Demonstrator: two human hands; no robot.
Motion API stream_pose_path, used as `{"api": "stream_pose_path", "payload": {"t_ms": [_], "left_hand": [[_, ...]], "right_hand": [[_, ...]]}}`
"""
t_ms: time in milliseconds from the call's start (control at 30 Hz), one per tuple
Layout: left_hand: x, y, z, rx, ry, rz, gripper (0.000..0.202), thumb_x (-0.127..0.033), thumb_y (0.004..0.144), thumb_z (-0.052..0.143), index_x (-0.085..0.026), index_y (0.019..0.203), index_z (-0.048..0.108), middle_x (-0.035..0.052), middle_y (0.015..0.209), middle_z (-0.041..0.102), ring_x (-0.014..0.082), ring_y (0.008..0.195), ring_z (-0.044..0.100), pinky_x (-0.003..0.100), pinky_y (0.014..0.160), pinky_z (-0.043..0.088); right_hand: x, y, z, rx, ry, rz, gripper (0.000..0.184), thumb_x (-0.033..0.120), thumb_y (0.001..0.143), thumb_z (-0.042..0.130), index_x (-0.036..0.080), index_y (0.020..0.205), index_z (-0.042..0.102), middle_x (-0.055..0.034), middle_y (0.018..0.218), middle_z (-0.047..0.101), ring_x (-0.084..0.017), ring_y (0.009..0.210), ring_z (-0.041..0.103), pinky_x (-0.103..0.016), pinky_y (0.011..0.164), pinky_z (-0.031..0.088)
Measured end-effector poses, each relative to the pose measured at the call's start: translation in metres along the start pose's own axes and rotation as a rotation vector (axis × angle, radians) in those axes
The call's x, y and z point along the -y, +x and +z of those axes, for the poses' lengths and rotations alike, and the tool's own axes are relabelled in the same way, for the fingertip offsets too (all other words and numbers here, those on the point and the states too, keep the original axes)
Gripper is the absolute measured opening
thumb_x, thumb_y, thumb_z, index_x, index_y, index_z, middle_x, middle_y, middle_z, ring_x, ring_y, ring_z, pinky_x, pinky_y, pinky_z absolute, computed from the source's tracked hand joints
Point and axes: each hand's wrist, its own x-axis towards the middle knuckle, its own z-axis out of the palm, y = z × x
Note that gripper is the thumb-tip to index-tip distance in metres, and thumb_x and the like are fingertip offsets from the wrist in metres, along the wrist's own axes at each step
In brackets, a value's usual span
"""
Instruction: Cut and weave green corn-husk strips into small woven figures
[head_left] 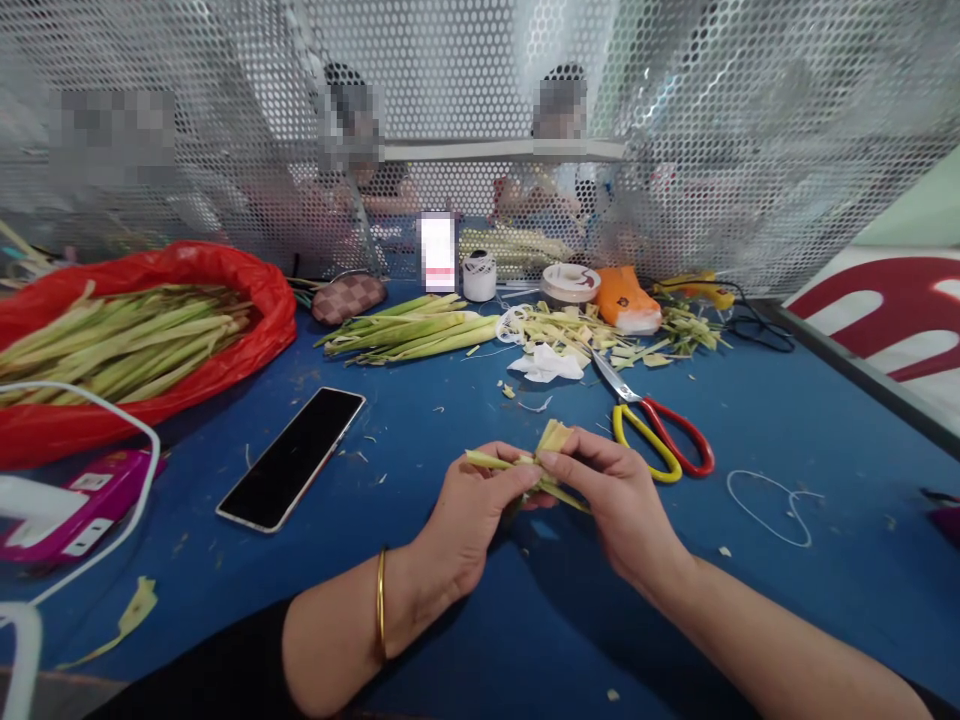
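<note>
Over the front middle of the blue table, both hands work on one small bundle of pale green leaf strips (553,437), which look like corn husk. My left hand (480,510) is closed, its thumb pressing the strips against the fingers; a gold bangle circles that wrist. Opposite it, my right hand (619,495) pinches the upper right part of the bundle between thumb and fingers. The fingers hide part of the bundle. Just beyond the right hand lie scissors (664,430) with one yellow and one red handle, blades pointing away.
A red plastic bag (277,300) of long leaves stands left, near a dark phone (296,455) and a purple power strip (90,505). Behind are more leaves (412,330), a thread spool (480,277), a tape roll (570,283) and an orange packet (628,298). A perforated metal screen (465,90) closes the back.
</note>
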Motion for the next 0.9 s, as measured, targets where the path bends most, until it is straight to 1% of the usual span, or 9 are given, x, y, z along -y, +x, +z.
{"api": "stream_pose_path", "payload": {"t_ms": [133, 233, 333, 433, 500, 567, 700, 767, 900], "left_hand": [[-0.0010, 0.0011, -0.0002, -0.009, 0.007, 0.004, 0.022, -0.023, 0.060, 0.078, -0.015, 0.066, 0.058, -0.0004, 0.062, 0.063, 0.0112, 0.059, 0.060, 0.024, 0.064, 0.051], [-0.0011, 0.0017, -0.0005, 0.006, 0.046, 0.011, 0.020, -0.023, 0.061, 0.076, -0.014, 0.066, 0.059, 0.0000, 0.062, 0.063, 0.0108, 0.058, 0.058, 0.024, 0.062, 0.050], [0.0001, 0.0022, -0.0022, 0.073, 0.072, 0.033, 0.019, -0.026, 0.065, 0.076, -0.014, 0.070, 0.062, 0.0010, 0.066, 0.064, 0.0118, 0.061, 0.059, 0.026, 0.066, 0.051], [0.0009, 0.0020, -0.0042, 0.142, 0.063, 0.002, 0.022, -0.031, 0.070, 0.073, -0.014, 0.080, 0.064, 0.0023, 0.074, 0.066, 0.0132, 0.068, 0.062, 0.028, 0.075, 0.050], [0.0004, 0.0015, -0.0044, 0.168, 0.062, -0.016, 0.025, -0.033, 0.070, 0.073, -0.015, 0.086, 0.065, 0.0027, 0.077, 0.067, 0.0140, 0.071, 0.063, 0.029, 0.077, 0.050], [-0.0006, 0.0011, -0.0033, 0.155, 0.088, 0.005, 0.028, -0.031, 0.067, 0.076, -0.015, 0.087, 0.065, 0.0020, 0.078, 0.067, 0.0139, 0.071, 0.063, 0.028, 0.076, 0.049], [-0.0021, 0.0018, -0.0004, 0.070, 0.181, 0.057, 0.025, -0.029, 0.064, 0.079, -0.014, 0.078, 0.065, 0.0001, 0.069, 0.065, 0.0122, 0.068, 0.060, 0.024, 0.070, 0.047], [-0.0020, 0.0024, -0.0004, 0.051, 0.176, 0.051, 0.023, -0.029, 0.064, 0.079, -0.014, 0.075, 0.064, -0.0004, 0.065, 0.064, 0.0112, 0.065, 0.059, 0.022, 0.067, 0.046], [-0.0010, 0.0028, -0.0030, 0.074, 0.115, 0.015, 0.021, -0.025, 0.062, 0.080, -0.015, 0.069, 0.063, -0.0012, 0.060, 0.063, 0.0087, 0.057, 0.055, 0.021, 0.062, 0.044]], "right_hand": [[0.0018, 0.0008, 0.0014, 0.061, -0.001, 0.077, 0.026, 0.038, 0.069, 0.077, 0.018, 0.068, 0.061, 0.0014, 0.064, 0.059, -0.013, 0.059, 0.053, -0.027, 0.058, 0.045], [0.0044, 0.0026, 0.0003, 0.095, -0.053, 0.040, 0.024, 0.037, 0.069, 0.076, 0.018, 0.067, 0.062, 0.0019, 0.062, 0.058, -0.012, 0.058, 0.052, -0.026, 0.058, 0.044], [0.0058, 0.0046, -0.0028, 0.068, -0.120, -0.002, 0.026, 0.039, 0.070, 0.074, 0.018, 0.063, 0.060, 0.0024, 0.058, 0.056, -0.012, 0.054, 0.051, -0.027, 0.055, 0.044], [0.0063, 0.0061, -0.0050, 0.012, -0.182, -0.029, 0.027, 0.040, 0.071, 0.072, 0.018, 0.064, 0.058, 0.0028, 0.057, 0.055, -0.011, 0.052, 0.048, -0.026, 0.051, 0.041], [0.0067, 0.0061, -0.0044, -0.011, -0.205, -0.044, 0.027, 0.040, 0.072, 0.070, 0.018, 0.064, 0.057, 0.0027, 0.056, 0.055, -0.011, 0.051, 0.047, -0.025, 0.049, 0.040], [0.0073, 0.0053, -0.0022, -0.004, -0.219, -0.054, 0.027, 0.040, 0.073, 0.068, 0.018, 0.063, 0.056, 0.0023, 0.057, 0.055, -0.011, 0.052, 0.047, -0.024, 0.049, 0.041], [0.0071, 0.0032, 0.0016, -0.026, -0.256, -0.079, 0.029, 0.039, 0.071, 0.071, 0.018, 0.059, 0.054, 0.0027, 0.057, 0.052, -0.011, 0.053, 0.045, -0.023, 0.048, 0.041], [0.0058, 0.0029, 0.0013, -0.034, -0.207, -0.025, 0.030, 0.039, 0.068, 0.073, 0.018, 0.059, 0.054, 0.0033, 0.056, 0.051, -0.010, 0.052, 0.044, -0.022, 0.047, 0.038], [0.0028, 0.0031, -0.0018, 0.059, 0.000, 0.171, 0.033, 0.044, 0.066, 0.075, 0.016, 0.063, 0.057, 0.0025, 0.056, 0.053, -0.009, 0.052, 0.045, -0.023, 0.049, 0.037]]}}
